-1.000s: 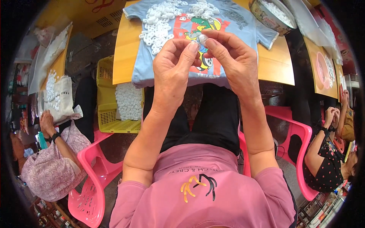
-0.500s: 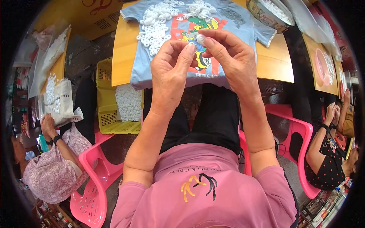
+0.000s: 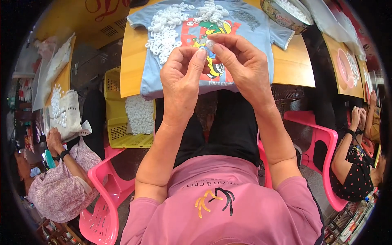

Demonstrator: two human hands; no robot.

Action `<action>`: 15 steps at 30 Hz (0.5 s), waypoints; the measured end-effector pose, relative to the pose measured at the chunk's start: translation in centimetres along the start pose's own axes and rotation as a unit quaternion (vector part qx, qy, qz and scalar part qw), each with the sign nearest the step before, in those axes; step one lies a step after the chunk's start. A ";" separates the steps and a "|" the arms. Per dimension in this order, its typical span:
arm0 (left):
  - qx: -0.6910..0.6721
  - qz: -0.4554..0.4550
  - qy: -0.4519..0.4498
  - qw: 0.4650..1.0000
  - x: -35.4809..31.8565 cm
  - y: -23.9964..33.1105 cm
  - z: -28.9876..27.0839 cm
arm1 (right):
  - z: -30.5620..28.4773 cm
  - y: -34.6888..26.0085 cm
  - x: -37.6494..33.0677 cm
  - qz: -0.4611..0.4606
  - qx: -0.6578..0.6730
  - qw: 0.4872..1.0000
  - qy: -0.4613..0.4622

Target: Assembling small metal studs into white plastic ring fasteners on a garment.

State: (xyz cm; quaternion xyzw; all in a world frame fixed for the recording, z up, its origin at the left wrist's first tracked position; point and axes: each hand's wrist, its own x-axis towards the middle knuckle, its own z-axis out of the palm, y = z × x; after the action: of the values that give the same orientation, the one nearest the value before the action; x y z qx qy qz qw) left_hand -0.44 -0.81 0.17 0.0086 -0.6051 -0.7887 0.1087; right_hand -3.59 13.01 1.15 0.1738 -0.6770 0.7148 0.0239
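Above a light blue T-shirt (image 3: 153, 81) with a printed dinosaur, my two hands meet, fingertips close together. Between thumb and forefinger, my right hand (image 3: 245, 63) pinches a small white oval plastic piece (image 3: 210, 43). My left hand (image 3: 181, 73) is closed in a pinch beside it; whatever its fingertips hold is too small or hidden to name. Beyond the hands, a heap of similar white pieces (image 3: 163, 34) lies on the shirt's left side. A smaller white heap (image 3: 211, 11) is at its top. Tiny dark grey parts (image 3: 248, 18) are spread on the right.
The shirt covers a wooden table (image 3: 294, 67). A round tin (image 3: 281, 16) of white pieces stands at the far right. Left of my legs is a yellow crate (image 3: 112, 87) beside many white pieces (image 3: 139, 114). Co-workers sit on both sides, near pink chairs (image 3: 102, 183).
Both hands have shifted slightly left, still close together. The white piece in my right fingers has turned a little. The whole view has moved slightly.
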 end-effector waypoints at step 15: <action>0.101 0.032 -0.027 0.994 0.2 0.6 -0.1 | -1.3 0.0 0.4 -0.005 -0.042 0.999 -0.020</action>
State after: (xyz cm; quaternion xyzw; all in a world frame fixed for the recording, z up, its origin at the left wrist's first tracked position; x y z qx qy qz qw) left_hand -0.54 -1.12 0.78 -0.0210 -0.6844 -0.7194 0.1164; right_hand -4.21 14.16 1.24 0.1899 -0.7060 0.6819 0.0216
